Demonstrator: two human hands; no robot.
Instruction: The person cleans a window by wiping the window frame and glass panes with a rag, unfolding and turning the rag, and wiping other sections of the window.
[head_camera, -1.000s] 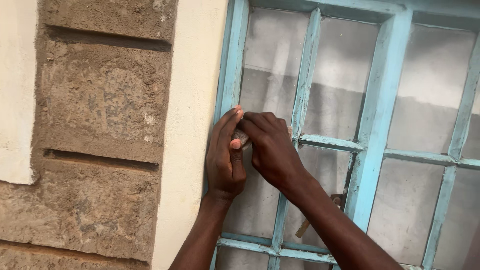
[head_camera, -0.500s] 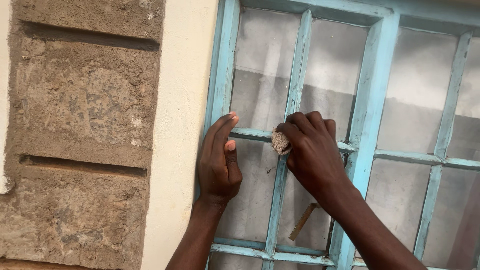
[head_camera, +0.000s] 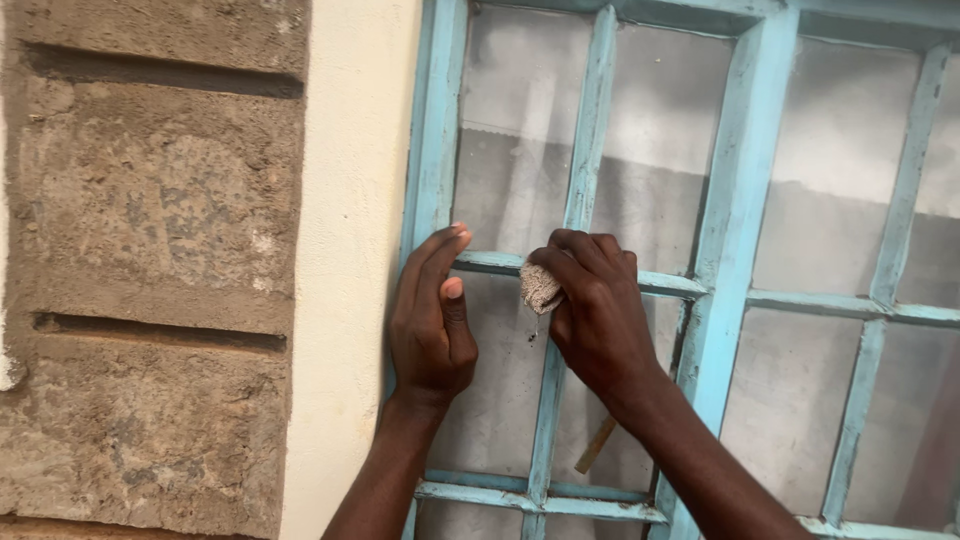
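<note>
The left hand (head_camera: 432, 320) lies flat and open against the glass pane (head_camera: 495, 370), fingers together and pointing up, their tips touching the horizontal glazing bar (head_camera: 500, 263) just beside the left stile of the pale blue window frame (head_camera: 436, 120). The right hand (head_camera: 598, 315) is curled shut around a small wad of beige cloth (head_camera: 541, 288), pressing it where that bar meets the vertical bar (head_camera: 590, 130).

The hands sit near each other — only a narrow strip of pane lies between them. To the left the frame's edge meets a cream plaster band (head_camera: 350, 250), then rough stone blocks (head_camera: 150, 220) with deep joints. To the right, past a thicker upright (head_camera: 735, 200), further panes run to the picture's edge. A thin stick-like handle (head_camera: 596, 445) shows low behind the glass; what it is cannot be told.

Half a second ago the pose was nearly the same — both hands have held their places.
</note>
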